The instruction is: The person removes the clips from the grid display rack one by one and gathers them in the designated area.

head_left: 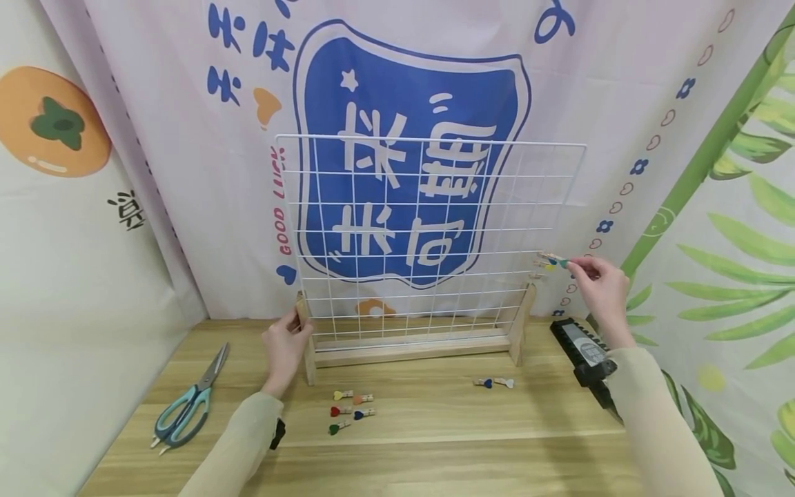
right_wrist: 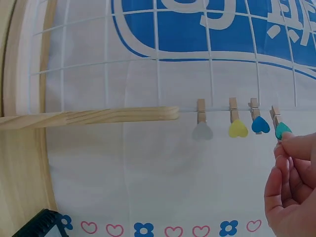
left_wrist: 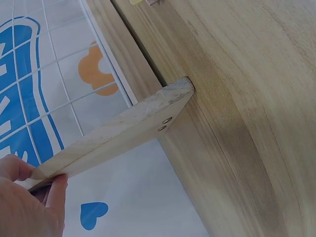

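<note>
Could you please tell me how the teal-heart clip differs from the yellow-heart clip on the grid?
The teal-heart clip is pinched by the right hand, while the yellow-heart clip is untouched. In the right wrist view, the teal-heart clip tilts, whereas the yellow-heart clip hangs nearly straight. Both are wooden clips with a heart.

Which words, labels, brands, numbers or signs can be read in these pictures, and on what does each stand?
"GOOD LUCK": red lettering on the backdrop.
"未来可期": white, on the backdrop's blue shield.
"天天开": blue, backdrop's upper left; next character cut off.
Unreadable: cut-off blue mark at top right, small black writing at left, label on the black object.
</note>
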The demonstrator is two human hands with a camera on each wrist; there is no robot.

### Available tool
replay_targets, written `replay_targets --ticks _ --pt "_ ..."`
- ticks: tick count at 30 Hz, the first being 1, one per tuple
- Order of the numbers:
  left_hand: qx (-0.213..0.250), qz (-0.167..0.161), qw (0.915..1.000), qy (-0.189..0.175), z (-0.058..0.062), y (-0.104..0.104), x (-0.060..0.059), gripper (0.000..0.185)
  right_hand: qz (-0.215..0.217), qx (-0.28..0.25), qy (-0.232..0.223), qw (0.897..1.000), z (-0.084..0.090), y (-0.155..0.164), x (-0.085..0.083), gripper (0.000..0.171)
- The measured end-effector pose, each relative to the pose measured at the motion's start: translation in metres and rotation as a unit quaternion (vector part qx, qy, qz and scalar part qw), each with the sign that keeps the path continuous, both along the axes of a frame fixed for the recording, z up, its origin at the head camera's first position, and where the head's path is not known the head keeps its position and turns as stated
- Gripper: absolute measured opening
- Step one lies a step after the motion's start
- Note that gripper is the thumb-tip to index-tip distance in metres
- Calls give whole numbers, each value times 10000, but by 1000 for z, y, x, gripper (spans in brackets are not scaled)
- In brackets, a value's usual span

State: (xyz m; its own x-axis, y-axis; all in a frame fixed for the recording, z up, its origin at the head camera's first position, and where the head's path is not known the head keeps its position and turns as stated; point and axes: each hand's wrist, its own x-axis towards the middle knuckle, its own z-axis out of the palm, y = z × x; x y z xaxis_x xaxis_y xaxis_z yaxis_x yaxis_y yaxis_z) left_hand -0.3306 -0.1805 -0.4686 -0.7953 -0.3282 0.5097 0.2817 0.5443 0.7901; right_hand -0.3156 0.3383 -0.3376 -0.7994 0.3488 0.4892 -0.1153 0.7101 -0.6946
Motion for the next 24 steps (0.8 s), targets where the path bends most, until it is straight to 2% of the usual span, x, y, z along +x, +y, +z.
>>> replay_targets --ticks 5,12,19,24 --pt "-63 13 10000 27 0 -1 0 26 322 175 -68 9993 -25 -1 14 31" --pt "-174 94 9998 -63 0 -1 0 26 814 454 23 9956 -80 -16 33 18" --pt "-119 91 9999 -66 2 0 1 26 1269 587 -296 9897 -131 -39 51 11" --pt "-175 90 9998 18 3 1 2 24 1613 449 -780 9828 -158 -53 60 10"
